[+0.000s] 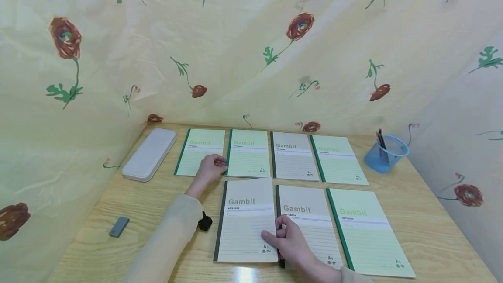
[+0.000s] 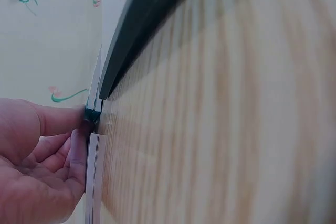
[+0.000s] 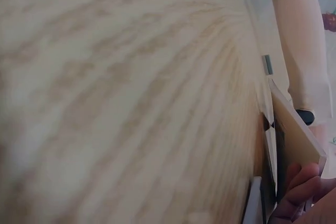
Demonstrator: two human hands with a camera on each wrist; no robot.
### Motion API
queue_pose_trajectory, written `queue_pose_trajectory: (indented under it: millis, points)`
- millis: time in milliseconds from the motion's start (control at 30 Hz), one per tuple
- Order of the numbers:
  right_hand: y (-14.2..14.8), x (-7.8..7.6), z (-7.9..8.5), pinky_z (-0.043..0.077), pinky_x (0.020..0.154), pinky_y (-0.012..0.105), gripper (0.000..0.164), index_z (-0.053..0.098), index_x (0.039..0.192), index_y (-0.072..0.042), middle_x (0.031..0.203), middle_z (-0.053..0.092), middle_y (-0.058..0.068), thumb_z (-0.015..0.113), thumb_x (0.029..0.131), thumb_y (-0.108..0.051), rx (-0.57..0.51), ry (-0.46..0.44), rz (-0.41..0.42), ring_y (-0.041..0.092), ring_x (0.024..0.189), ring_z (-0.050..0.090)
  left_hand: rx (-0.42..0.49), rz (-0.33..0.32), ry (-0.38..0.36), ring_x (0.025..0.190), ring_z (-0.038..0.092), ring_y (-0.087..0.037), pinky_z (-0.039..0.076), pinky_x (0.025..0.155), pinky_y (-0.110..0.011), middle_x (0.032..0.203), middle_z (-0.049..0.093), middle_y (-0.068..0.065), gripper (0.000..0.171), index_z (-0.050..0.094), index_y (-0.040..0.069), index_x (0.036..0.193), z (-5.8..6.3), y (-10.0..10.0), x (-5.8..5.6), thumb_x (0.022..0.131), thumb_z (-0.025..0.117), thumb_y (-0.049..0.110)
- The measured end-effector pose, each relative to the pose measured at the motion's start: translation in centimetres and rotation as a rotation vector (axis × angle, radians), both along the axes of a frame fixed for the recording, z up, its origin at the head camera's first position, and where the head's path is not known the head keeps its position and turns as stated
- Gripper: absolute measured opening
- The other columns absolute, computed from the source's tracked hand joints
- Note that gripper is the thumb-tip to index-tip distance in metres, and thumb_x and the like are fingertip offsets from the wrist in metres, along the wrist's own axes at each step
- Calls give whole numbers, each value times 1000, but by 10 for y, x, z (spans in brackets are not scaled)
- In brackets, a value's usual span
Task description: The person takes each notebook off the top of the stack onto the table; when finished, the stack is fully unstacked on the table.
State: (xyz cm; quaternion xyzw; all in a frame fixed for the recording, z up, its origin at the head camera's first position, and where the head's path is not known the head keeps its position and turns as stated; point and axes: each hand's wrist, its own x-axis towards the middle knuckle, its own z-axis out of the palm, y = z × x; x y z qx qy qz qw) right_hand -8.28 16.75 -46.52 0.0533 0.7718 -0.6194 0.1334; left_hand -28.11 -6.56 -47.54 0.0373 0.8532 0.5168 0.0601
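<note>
My left hand (image 1: 212, 167) is at the lower left corner of a green-spined notebook (image 1: 248, 154), second from left in the back row. In the left wrist view, the thumb and a finger of this hand pinch the notebook's spine (image 2: 93, 113). In the front row, my right hand (image 1: 288, 241) holds the right edge of a grey-white, dark-spined notebook (image 1: 245, 230), thumb on the cover. The right wrist view has this notebook (image 3: 296, 124) tilted up off the table, fingers curled at its edge. Another dark-spined notebook (image 1: 310, 222) lies partly beneath my right hand.
Green notebooks (image 1: 206, 141) (image 1: 338, 160) and a grey one (image 1: 294, 156) lie in the back row; another green one (image 1: 371, 235) is front right. A white case (image 1: 149, 154) and small grey block (image 1: 119, 226) are left. A blue pen holder (image 1: 383, 160) stands right.
</note>
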Motion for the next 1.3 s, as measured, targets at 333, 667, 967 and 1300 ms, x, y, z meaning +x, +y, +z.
queue_pose_trajectory:
  millis: [333,667,967,1300]
  points:
    - [0,1,-5,36,39,19,37,42,95,-4,62,67,8,76,90,-18,11,11,21,7,38,47,0,-1,7,98,63,-26,52,86,-39,103,67,-13,18,66,-3,111,0,1,1,93,67,2]
    - [7,-1,-3,34,38,19,41,41,93,-4,51,53,-1,76,90,-24,48,29,113,8,35,48,2,3,10,98,62,-26,52,86,-38,103,66,-13,19,66,-2,112,1,2,1,93,67,2]
    - [17,1,-1,38,38,21,38,48,108,0,54,59,2,73,92,-24,148,30,204,9,37,51,-3,4,11,100,63,-27,52,87,-39,104,67,-13,21,66,-3,113,1,2,1,93,67,2]
    - [23,6,0,44,40,25,37,51,117,5,58,63,4,71,92,-15,168,47,225,11,40,53,-13,11,21,99,63,-27,51,88,-40,104,67,-13,20,66,-2,112,-1,2,1,93,68,2]
